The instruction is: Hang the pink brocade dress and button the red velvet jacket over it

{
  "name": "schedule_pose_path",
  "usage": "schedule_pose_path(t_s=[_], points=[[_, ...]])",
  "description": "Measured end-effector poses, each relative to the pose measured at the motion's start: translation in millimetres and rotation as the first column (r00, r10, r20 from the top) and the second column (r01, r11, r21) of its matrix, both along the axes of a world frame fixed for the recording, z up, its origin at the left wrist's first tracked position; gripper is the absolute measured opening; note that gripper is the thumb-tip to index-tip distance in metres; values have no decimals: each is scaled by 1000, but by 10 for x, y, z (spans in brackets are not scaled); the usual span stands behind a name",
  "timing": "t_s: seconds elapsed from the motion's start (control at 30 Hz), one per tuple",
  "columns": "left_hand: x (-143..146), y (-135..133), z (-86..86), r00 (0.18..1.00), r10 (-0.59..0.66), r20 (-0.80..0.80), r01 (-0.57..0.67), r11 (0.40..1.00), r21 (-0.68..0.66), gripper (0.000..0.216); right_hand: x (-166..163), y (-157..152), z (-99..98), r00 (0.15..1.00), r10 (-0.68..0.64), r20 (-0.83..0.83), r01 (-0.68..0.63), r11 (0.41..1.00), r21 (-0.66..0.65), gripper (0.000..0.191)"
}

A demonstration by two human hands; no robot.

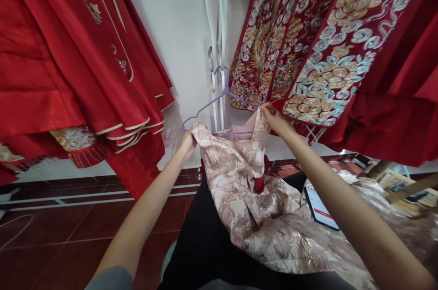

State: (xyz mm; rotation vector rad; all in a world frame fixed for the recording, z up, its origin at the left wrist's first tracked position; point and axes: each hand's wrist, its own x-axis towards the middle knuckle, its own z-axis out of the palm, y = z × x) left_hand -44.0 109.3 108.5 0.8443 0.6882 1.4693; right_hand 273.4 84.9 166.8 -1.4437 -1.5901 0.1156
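A pale pink dress with a shiny floral pattern [236, 176] lies across my lap, its upper part raised in front of me. My left hand [189, 143] pinches the dress at its left shoulder. At the other shoulder, my right hand [270, 114] grips the cloth. A purple hanger [205, 106] sits at the neckline, its lower bar passing across the opening and its hook up against a white metal stand. Part of the hanger's right arm is hidden by the cloth and my right hand.
Red garments [112, 75] hang on the left, and embroidered red panels [328, 61] hang on the right. Between them rises a white metal stand [215, 52]. A phone [321, 208] with a lit screen rests on the dress. Dark red tiles [85, 230] cover the floor.
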Motion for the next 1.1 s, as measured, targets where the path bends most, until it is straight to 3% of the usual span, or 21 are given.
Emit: schedule_pose_path(t_s=[0.13, 0.2, 0.33, 0.47, 0.63, 0.83, 0.97, 1.1], points=[[-122, -110, 140, 997, -25, -75, 30, 997, 71, 22, -4, -39, 40, 997, 57, 43, -56, 998, -23, 32], [-249, -175, 189, 968, 84, -236, -50, 988, 148, 26, 7, -78, 59, 993, 99, 64, -100, 995, 2, 33], [-640, -253, 134, 717, 376, -586, -179, 913, 367, 28, 34, -110, 98, 987, 148, 58, -151, 987, 47, 32], [-992, -207, -33, 622, 459, -635, -264, 886, 381, 29, 41, -84, 113, 984, 173, 44, -176, 983, 61, 29], [-1082, -130, -67, 614, 453, -647, -252, 889, 384, 28, 49, -74, 114, 980, 199, 17, -200, 978, 54, 30], [-980, -143, 76, 623, 488, -611, -238, 863, 446, 33, 85, -56, 120, 982, 188, 16, -189, 981, 42, 31], [-958, -10, 196, 602, 542, -586, -264, 828, 494, 35, 107, -38, 114, 980, 198, -3, -198, 980, 26, 32], [-901, 150, 367, 700, 425, -574, -261, 900, 349, 45, 124, -17, 137, 979, 196, -50, -196, 981, 5, 37]])
